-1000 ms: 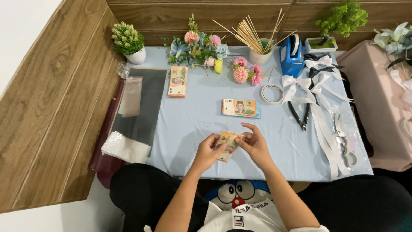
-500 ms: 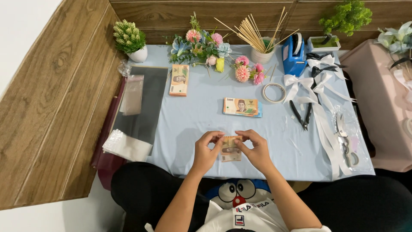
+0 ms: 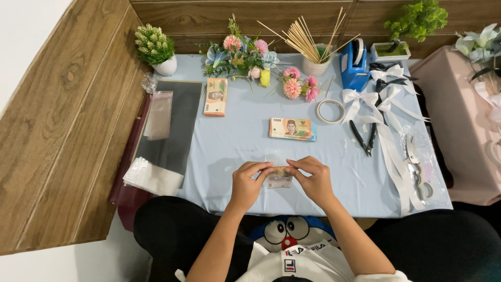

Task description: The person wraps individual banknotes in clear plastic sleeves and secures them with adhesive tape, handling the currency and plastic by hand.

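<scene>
- My grip is closed on one thing: the left hand [image 3: 249, 184] and the right hand [image 3: 312, 180] both pinch a small folded banknote [image 3: 279, 178], fingertips meeting over its top edge, just above the near edge of the bench [image 3: 235, 146].
- The note is thin, flat paper, greyish and tan, and I see it only in the gap between the two hands; whether it rests on the cloth I cannot tell.
- The bench wears a smooth, pale blue cloth.
- Just beyond the grip lies a rectangular stack of banknotes [image 3: 292, 128], tan and crisp-edged.
- Farther off and to the left of the grip sits a second banknote stack [image 3: 216, 97], lying lengthwise.
- Well left of the grip I see a matt black sheet [image 3: 177, 125] with clear, glossy plastic sleeves [image 3: 158, 115] on it.
- Beyond and right of the grip: a round roll of tape [image 3: 331, 111], black-handled pliers [image 3: 365, 138] and long white satin ribbons [image 3: 389, 130].
- At the far edge stand soft fabric flowers [image 3: 245, 57] and a white cup of thin wooden sticks [image 3: 313, 47].
</scene>
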